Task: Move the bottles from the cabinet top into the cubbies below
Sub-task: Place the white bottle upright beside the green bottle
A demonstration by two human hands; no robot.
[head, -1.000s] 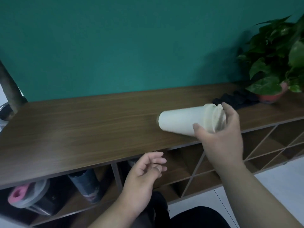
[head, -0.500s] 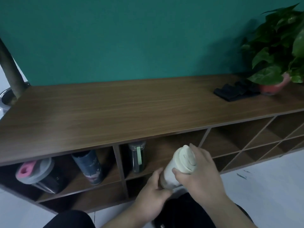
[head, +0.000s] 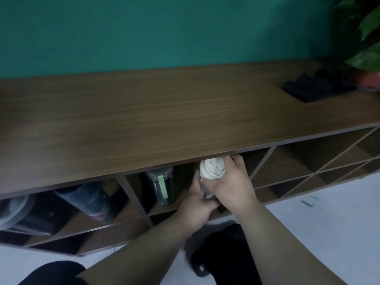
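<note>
head view: both hands on a white bottle [head: 212, 166] at the mouth of the second cubby [head: 185, 182] from the left, just under the cabinet top [head: 164, 120]. right hand [head: 230, 182] wraps the bottle's side, fingers curled round near the lid. left hand [head: 197, 200] cups the lower body from the left; bottle base hidden behind both hands. bottle roughly upright, lid facing the camera. in the same cubby, just left of the white one, a dark bottle with green strap [head: 161, 185] stands upright. first cubby holds a tilted dark blue bottle [head: 88, 200] and a blurred grey-lidded bottle [head: 18, 210] at far left. cabinet top carries a black cloth [head: 314, 89] and a plant [head: 368, 48] at the right end; no bottles on it.
</note>
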